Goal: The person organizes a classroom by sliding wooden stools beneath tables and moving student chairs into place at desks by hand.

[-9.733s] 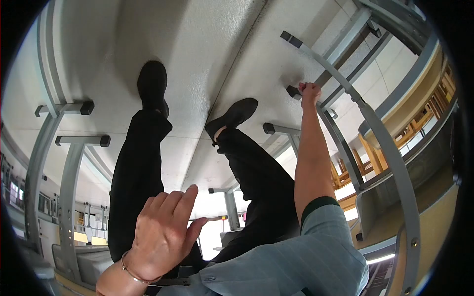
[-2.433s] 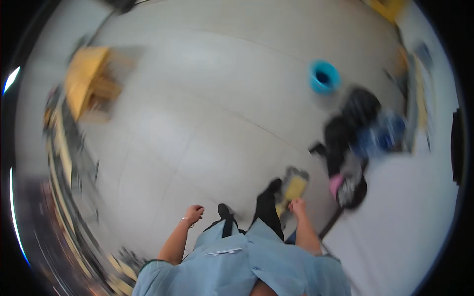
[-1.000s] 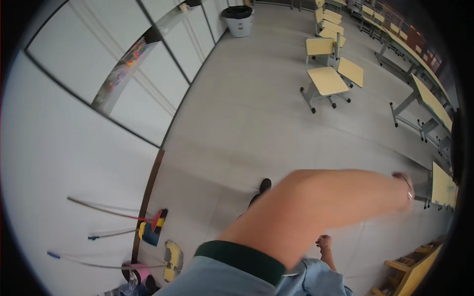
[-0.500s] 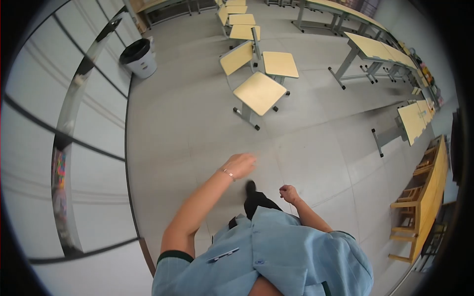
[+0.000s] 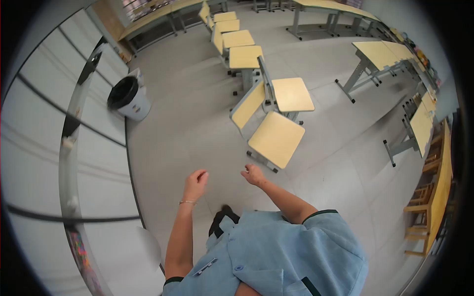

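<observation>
My left hand [image 5: 196, 184], with a thin bracelet at the wrist, is held out over the grey floor with its fingers curled in and nothing visible in them. To its right, my right hand [image 5: 253, 174] is loosely closed and also shows nothing in it. The nearest thing to my right hand is a chair [image 5: 276, 139] with a pale yellow seat and grey legs, just beyond it. Neither hand touches the chair. A second chair [image 5: 293, 94] stands close behind the first.
More yellow-topped chairs [image 5: 246, 57] stand in a row farther ahead. A white bin [image 5: 134, 107] with a black liner is beside the white cabinets [image 5: 106, 192] at the left. Desks [image 5: 377, 53] and a wooden rack or bench [image 5: 439, 182] line the right side.
The chairs and bin appear closer and lower in view. My left hand has swung back to the left, and my right hand has come forward and left, nearer the closest chair.
</observation>
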A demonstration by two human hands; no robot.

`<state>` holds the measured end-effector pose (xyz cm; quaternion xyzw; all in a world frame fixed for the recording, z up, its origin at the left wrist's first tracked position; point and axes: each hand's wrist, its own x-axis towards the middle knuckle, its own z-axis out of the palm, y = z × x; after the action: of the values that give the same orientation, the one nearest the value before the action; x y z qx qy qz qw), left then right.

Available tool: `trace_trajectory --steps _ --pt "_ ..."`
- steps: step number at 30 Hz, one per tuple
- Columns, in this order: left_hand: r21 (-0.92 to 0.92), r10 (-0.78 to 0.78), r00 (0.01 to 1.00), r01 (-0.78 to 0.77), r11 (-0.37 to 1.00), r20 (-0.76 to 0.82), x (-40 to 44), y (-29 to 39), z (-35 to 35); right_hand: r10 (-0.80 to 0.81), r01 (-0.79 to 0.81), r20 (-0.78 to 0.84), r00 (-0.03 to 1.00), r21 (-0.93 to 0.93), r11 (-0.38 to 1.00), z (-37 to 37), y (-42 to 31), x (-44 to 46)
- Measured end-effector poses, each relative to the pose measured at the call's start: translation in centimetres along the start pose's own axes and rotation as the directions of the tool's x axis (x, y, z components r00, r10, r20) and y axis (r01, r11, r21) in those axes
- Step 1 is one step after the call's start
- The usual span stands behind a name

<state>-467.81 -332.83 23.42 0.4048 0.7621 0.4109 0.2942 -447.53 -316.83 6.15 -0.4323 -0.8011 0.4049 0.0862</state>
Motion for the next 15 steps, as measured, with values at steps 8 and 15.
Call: trace_trajectory --steps 8,15 --pt "-0.148 -0.028 0.99 0.049 0.988 0.139 26.3 1.1 -2.4 0.309 -0.287 -0.442 0.842 0.117 0.951 -2.9 -6.2 20.0" --pt "-0.098 0.0 0.953 0.031 0.995 0.303 47.0 3.6 3.6 0.542 -0.524 -0.483 0.688 0.186 0.831 -5.4 -8.4 30.3"
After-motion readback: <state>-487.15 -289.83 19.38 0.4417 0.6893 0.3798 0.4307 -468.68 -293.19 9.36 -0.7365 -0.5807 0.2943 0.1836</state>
